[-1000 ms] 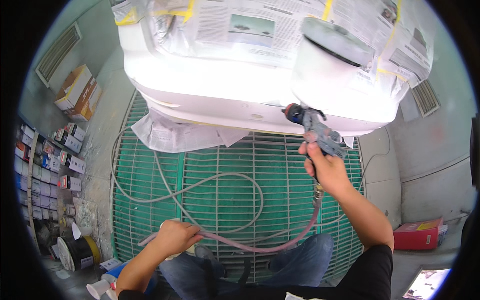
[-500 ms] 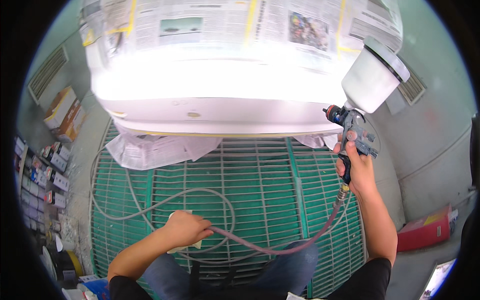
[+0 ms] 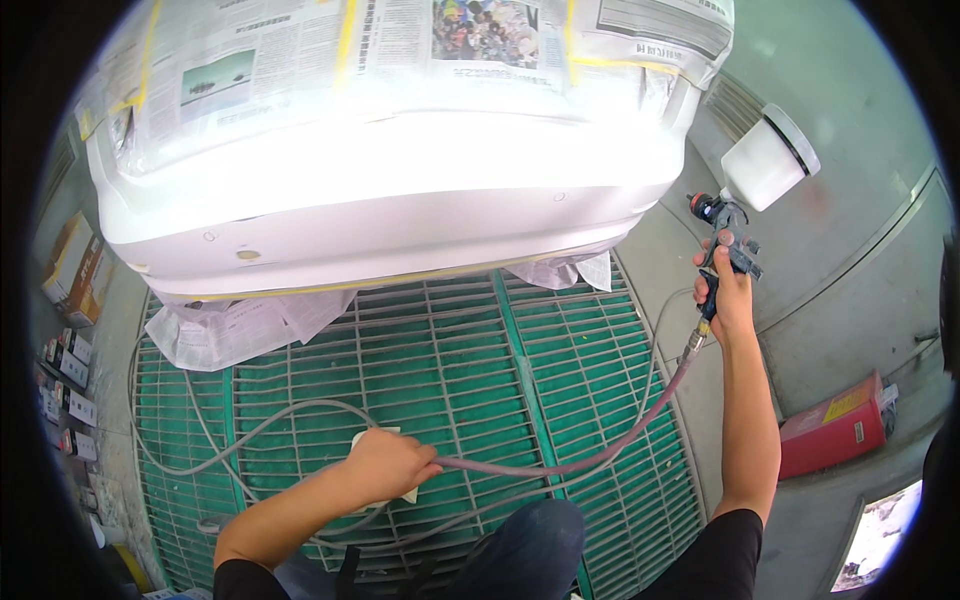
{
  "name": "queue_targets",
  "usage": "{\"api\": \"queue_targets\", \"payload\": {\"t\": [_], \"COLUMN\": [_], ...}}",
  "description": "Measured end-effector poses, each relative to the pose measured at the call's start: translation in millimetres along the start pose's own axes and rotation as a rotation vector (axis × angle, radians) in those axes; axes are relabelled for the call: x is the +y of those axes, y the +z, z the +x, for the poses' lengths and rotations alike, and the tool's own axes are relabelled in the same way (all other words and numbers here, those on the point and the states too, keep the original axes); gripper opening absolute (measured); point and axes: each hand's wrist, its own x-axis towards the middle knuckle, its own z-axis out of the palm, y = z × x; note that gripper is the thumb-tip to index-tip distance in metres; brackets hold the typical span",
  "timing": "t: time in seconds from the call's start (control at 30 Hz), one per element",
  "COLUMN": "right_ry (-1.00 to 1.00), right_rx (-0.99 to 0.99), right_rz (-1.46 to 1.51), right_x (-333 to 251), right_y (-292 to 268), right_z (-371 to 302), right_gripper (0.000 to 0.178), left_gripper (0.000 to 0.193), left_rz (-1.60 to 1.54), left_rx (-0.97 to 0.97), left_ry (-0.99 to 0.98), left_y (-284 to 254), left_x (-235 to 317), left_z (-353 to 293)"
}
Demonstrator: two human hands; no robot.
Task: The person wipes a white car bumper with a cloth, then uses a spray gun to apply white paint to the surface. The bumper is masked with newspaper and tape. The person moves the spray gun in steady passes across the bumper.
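Observation:
My right hand point(image 3: 735, 290) is closed round the grip of a spray gun point(image 3: 727, 235) with a white, grey-lidded cup point(image 3: 764, 172) on top. The gun is beyond the right end of a white vehicle bumper point(image 3: 390, 245), apart from it, with its nozzle toward the left. A mauve air hose point(image 3: 610, 450) hangs from the bottom of the grip. Low in front of me, my left hand point(image 3: 392, 466) is wrapped round this hose. A pale yellow cloth point(image 3: 408, 496) sticks out from under that hand. Newspaper point(image 3: 390, 50) held by yellow tape covers the vehicle above the bumper.
Green floor grating point(image 3: 440, 330) lies under me, with grey hose point(image 3: 300, 407) looped across it. Masking paper point(image 3: 250, 330) hangs below the bumper. A red box point(image 3: 835, 428) stands at the right wall. Cartons point(image 3: 78, 268) and small boxes line the left side.
The view has shifted right, so the bumper sits further left. My right hand has carried the gun out past the bumper's right end. Both hands keep their hold.

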Motion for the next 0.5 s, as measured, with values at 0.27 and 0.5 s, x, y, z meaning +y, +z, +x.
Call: {"api": "queue_targets", "payload": {"t": [0.27, 0.5], "right_ry": [-0.092, -0.117], "right_rx": [0.326, 0.328], "right_rz": [-0.156, -0.299], "right_x": [28, 52], "right_y": [-46, -17], "right_z": [76, 37], "right_gripper": [0.028, 0.025], "left_gripper": [0.030, 0.033], "left_rz": [-0.059, -0.028], "left_rx": [-0.008, -0.097], "left_ry": [0.002, -0.090], "left_y": [13, 12], "left_x": [28, 5], "left_z": [35, 6]}}
